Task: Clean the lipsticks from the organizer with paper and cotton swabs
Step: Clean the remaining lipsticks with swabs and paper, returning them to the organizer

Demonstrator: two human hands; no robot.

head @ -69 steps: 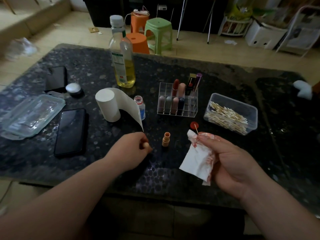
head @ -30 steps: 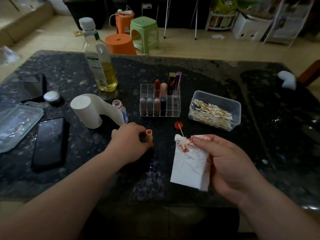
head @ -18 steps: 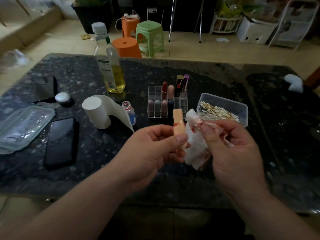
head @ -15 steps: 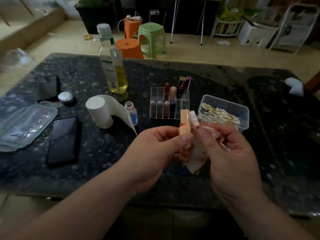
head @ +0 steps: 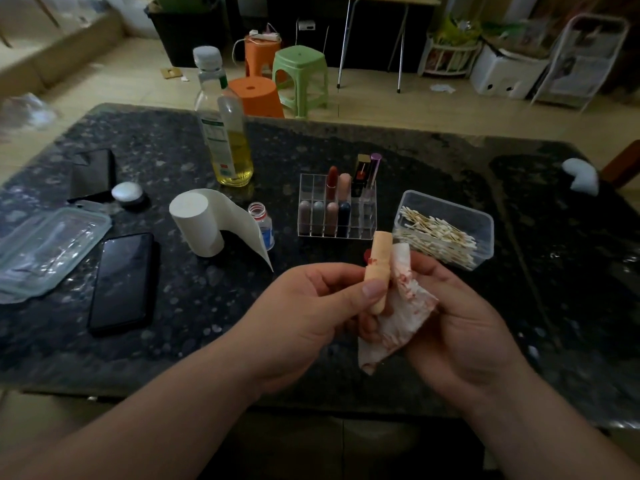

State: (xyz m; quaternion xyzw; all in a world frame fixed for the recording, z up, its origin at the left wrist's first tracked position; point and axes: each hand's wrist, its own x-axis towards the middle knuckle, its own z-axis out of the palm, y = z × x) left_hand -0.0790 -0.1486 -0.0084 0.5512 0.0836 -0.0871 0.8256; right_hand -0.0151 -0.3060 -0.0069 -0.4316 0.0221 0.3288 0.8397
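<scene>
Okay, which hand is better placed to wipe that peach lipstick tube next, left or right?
Right, probably. The right hand holds the stained paper close beside the tube, so it can rub straight away. The left hand pinches the tube upright and is busy steadying it.

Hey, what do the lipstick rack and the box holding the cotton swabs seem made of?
The clear gridded lipstick organizer looks like hard glossy acrylic: see-through walls, sharp edges. The clear rectangular swab box looks like softer, slightly cloudy plastic with rounded corners.
</scene>
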